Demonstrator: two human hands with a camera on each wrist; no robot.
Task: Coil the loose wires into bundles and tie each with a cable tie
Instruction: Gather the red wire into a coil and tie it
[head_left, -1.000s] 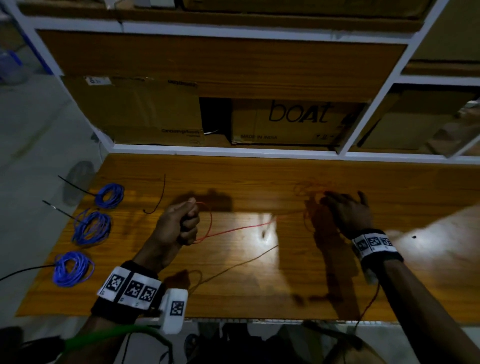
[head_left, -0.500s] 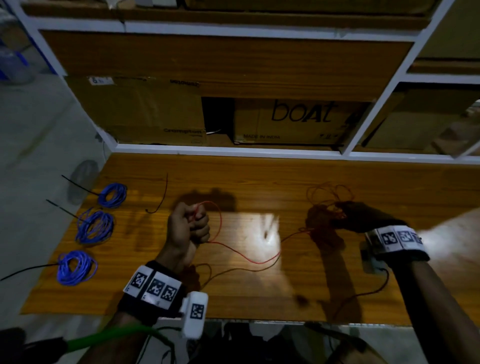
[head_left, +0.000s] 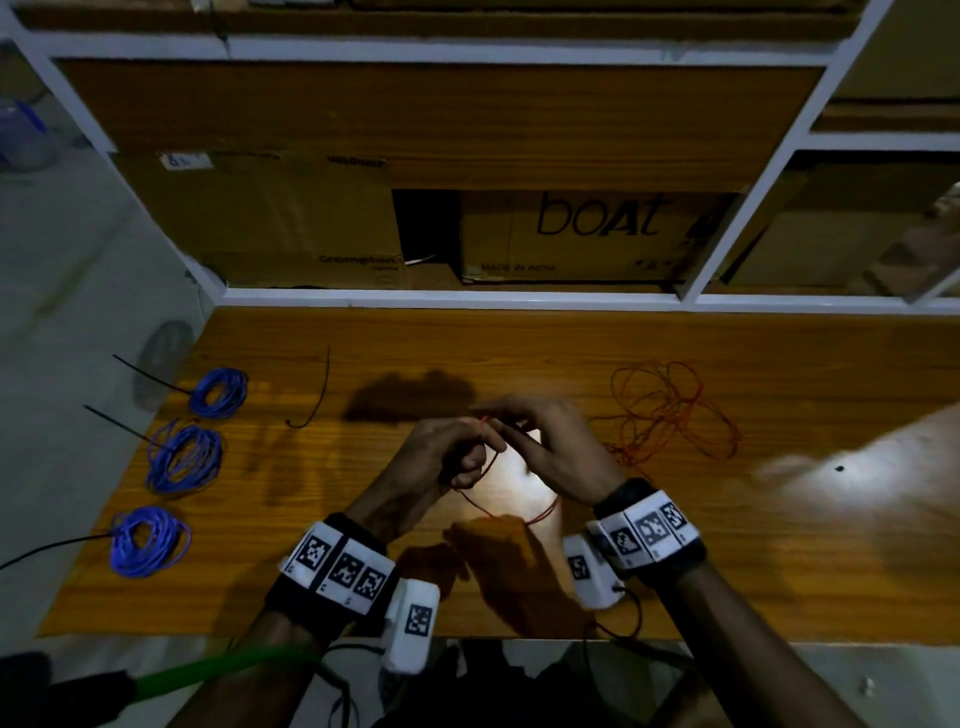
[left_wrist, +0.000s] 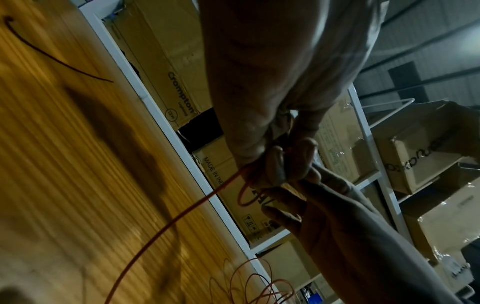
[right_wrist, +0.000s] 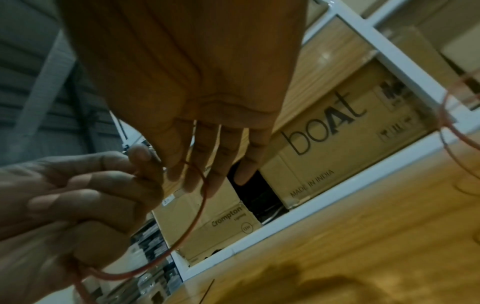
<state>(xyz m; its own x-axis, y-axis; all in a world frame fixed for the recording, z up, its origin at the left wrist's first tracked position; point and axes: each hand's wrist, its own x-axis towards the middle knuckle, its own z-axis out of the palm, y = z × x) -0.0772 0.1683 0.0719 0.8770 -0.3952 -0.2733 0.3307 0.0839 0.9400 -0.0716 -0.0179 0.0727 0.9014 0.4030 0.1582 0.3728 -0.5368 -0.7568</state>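
A: Which step is this?

B: Starting the red wire (head_left: 488, 506) coil. The left hand (head_left: 441, 457) has its grip clamped on the wire; the right hand (head_left: 550, 447) has straight fingers laying a loop.

A: And next?

B: Probably feeding slack from the loose tangle (head_left: 670, 410), right on the counter (head_left: 779, 545).

A: Room?

B: Blue bundles (head_left: 182, 457) sit far left; the spare cable tie (head_left: 317, 395) lies between them and the hands.

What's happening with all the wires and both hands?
red wire: mostly a loose tangle on the table, one end held up in a loop.
blue wire bundles: three, coiled, each tied.
spare black cable tie: lying loose, unused.
left hand: grips the red wire.
right hand: fingers straight, touching the loop.
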